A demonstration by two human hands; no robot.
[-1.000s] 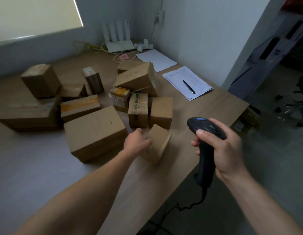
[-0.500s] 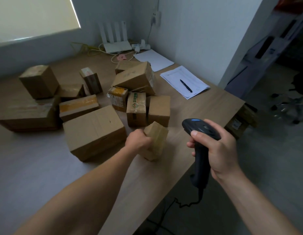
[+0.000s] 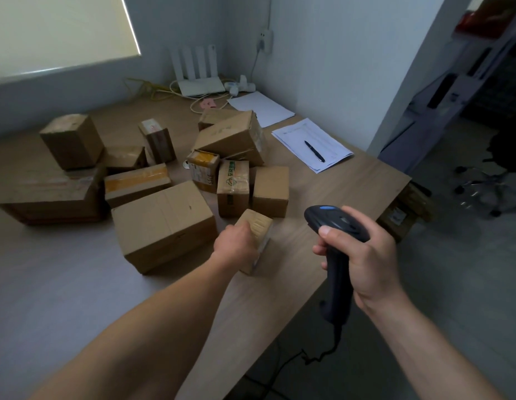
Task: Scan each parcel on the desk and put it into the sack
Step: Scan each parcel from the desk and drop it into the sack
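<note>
Small parcel (image 3: 258, 226) tipped upright since 1 s ago, gripped by left hand (image 3: 236, 243); barcode scanner (image 3: 334, 222), at 3 o'clock, clasped by right hand (image 3: 366, 258).

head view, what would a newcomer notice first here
The right hand gripping a black scanner at the near right edge of the desk stands out first. To its left, the left hand holds a small parcel tilted on the desk, with a cluster of cardboard boxes behind.

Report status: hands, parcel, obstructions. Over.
Left hand grips small brown cardboard parcel, tilted on wooden desk. Right hand holds black handheld scanner. Large brown cardboard box beside left hand.
</note>
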